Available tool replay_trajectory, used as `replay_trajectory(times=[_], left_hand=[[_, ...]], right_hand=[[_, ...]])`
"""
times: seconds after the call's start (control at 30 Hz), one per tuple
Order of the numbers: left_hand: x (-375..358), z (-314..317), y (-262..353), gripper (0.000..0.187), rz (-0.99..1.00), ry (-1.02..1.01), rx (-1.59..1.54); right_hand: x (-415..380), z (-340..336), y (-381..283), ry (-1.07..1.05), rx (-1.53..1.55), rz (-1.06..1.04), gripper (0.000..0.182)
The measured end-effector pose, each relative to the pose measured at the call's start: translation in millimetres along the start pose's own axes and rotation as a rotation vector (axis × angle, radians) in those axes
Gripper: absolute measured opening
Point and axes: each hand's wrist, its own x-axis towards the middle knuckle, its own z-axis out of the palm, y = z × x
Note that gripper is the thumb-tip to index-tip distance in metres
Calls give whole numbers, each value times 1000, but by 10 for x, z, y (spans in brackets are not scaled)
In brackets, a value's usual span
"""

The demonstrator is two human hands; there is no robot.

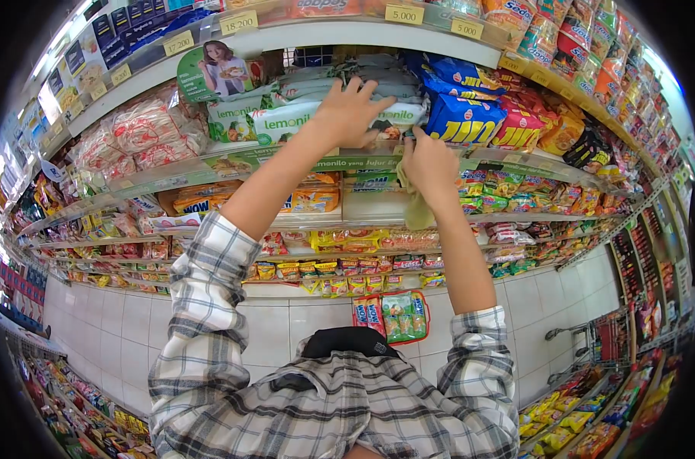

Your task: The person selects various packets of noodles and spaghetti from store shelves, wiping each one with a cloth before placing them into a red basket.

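Fisheye head view under bright, cool-white, largely diffuse light. Shelf rails (455,50) bow into arcs, with curvature strongest toward the black circular border. Glare washes out patches at the upper left and upper right margins. Small highlights dot the clear noodle bags (152,130); pale floor tiles (271,336) are evenly lit. Shade deepens behind the lemonilo packets (282,121), whose large lettering remains legible. Peripheral packets (79,394), lower left, appear soft and stretched.
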Motion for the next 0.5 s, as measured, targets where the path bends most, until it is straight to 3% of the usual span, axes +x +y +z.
replay_trajectory(times=[0.1, 0.2, 0.33, 0.43, 0.5], left_hand=[[1, 208, -12, 54, 77, 193, -9], [88, 438, 57, 52, 60, 170, -208], [130, 465, 185, 51, 9, 158, -197], [47, 103, 385, 48, 19, 372, -156], [-117, -83, 695, 39, 11, 470, -320]], right_hand=[[-67, -140, -4, -30, 49, 25, 31], [-181, -234, 114, 44, 251, 68, 35], [-671, -362, 550, 181, 678, 210, 42], [-1466, -57, 1480, 380, 1009, 526, 45], [-2378, 184, 2007, 176, 1169, 896, 47]])
